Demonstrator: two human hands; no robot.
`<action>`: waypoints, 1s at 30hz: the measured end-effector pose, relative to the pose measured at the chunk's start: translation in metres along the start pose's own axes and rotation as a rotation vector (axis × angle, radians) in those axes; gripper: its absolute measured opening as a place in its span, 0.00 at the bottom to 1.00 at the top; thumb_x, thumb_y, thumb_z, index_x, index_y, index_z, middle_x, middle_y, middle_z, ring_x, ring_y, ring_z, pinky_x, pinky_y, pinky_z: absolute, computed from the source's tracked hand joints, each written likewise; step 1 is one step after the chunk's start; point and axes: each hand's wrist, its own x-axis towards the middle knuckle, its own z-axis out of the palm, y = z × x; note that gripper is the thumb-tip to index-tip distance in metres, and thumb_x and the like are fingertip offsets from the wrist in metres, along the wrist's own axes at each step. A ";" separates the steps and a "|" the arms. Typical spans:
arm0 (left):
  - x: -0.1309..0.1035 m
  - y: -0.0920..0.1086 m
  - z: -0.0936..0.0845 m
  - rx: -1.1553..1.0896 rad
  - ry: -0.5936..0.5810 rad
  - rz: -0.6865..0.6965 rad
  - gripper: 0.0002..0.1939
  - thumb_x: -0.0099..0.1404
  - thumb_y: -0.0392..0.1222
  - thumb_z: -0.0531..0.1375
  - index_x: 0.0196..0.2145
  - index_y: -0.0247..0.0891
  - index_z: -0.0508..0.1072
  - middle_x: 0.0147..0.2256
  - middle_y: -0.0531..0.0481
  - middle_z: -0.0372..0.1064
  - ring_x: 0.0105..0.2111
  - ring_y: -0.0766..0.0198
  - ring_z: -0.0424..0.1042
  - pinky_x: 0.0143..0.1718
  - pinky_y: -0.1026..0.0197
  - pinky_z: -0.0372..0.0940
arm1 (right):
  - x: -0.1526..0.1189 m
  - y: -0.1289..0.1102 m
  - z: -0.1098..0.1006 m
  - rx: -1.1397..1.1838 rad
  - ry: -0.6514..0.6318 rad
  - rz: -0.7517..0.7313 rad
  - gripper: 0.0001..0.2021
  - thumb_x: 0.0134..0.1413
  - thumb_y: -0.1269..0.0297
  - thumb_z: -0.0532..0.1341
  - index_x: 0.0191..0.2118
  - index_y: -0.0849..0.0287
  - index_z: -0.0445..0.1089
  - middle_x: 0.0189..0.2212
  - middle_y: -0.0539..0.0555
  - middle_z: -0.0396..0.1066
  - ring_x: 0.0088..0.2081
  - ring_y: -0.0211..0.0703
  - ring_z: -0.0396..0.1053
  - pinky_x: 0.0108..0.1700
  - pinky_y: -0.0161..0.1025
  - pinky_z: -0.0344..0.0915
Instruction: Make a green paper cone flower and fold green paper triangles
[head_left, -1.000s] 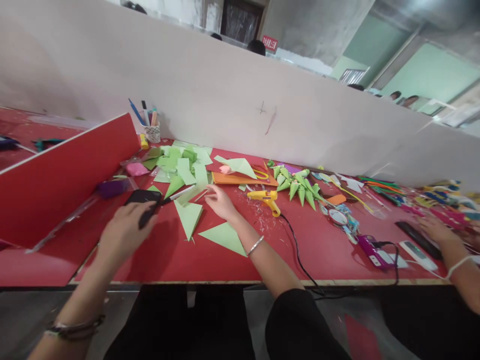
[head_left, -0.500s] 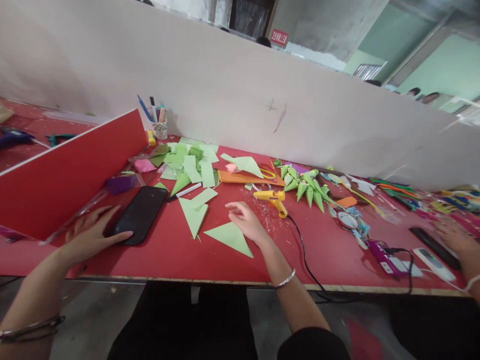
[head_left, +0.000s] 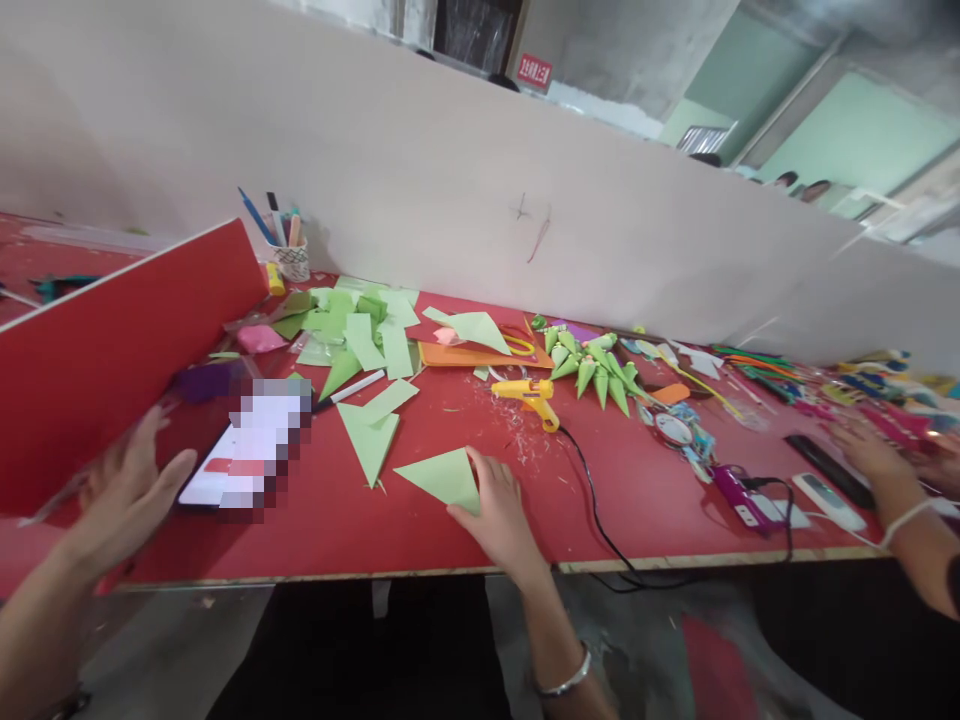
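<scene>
My right hand (head_left: 499, 505) is closed on the right end of a light green paper triangle (head_left: 442, 477), thumb at its lower edge and fingers at the upper one. Fingers apart, my left hand (head_left: 124, 490) is beside the phone (head_left: 247, 450), whose screen is lit and partly pixelated. Between phone and triangle lies a folded green paper piece (head_left: 369, 445) with a paper strip (head_left: 390, 402) across its top. A white marker (head_left: 360, 386) rests above it. The yellow glue gun (head_left: 529, 398) lies beyond my right hand, its black cord running to the table's front edge.
Green paper scraps (head_left: 364, 325), an orange sheet (head_left: 465, 355) and green paper cones (head_left: 600, 365) lie toward the partition. A red board (head_left: 135, 350) stands at left, near a pen cup (head_left: 292, 260). At right are a purple power strip (head_left: 746, 498) and another person's hand (head_left: 874, 455).
My right hand has come down onto the paper triangle and gripped its right end. My left hand has moved off the phone, whose screen has lit up. The view has shifted slightly.
</scene>
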 end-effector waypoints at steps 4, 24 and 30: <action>-0.009 0.047 -0.010 -0.169 0.023 0.185 0.26 0.67 0.52 0.37 0.61 0.47 0.39 0.59 0.42 0.46 0.59 0.47 0.46 0.56 0.41 0.45 | 0.002 -0.003 0.008 0.110 -0.016 0.021 0.30 0.46 0.71 0.58 0.57 0.51 0.53 0.47 0.56 0.67 0.51 0.53 0.61 0.57 0.61 0.43; -0.061 0.161 0.007 -0.814 -0.754 0.227 0.27 0.61 0.60 0.46 0.28 0.38 0.75 0.33 0.51 0.75 0.39 0.55 0.70 0.47 0.59 0.62 | 0.034 -0.064 -0.039 0.455 -0.154 -0.352 0.22 0.53 0.69 0.54 0.54 0.53 0.55 0.39 0.52 0.65 0.38 0.36 0.67 0.44 0.38 0.65; -0.067 0.150 0.027 -0.661 -0.755 0.223 0.25 0.61 0.59 0.46 0.23 0.38 0.71 0.26 0.51 0.73 0.31 0.57 0.71 0.37 0.60 0.64 | 0.122 -0.023 -0.143 -0.192 -0.110 -0.182 0.15 0.51 0.62 0.57 0.46 0.57 0.66 0.33 0.52 0.70 0.30 0.38 0.68 0.32 0.36 0.63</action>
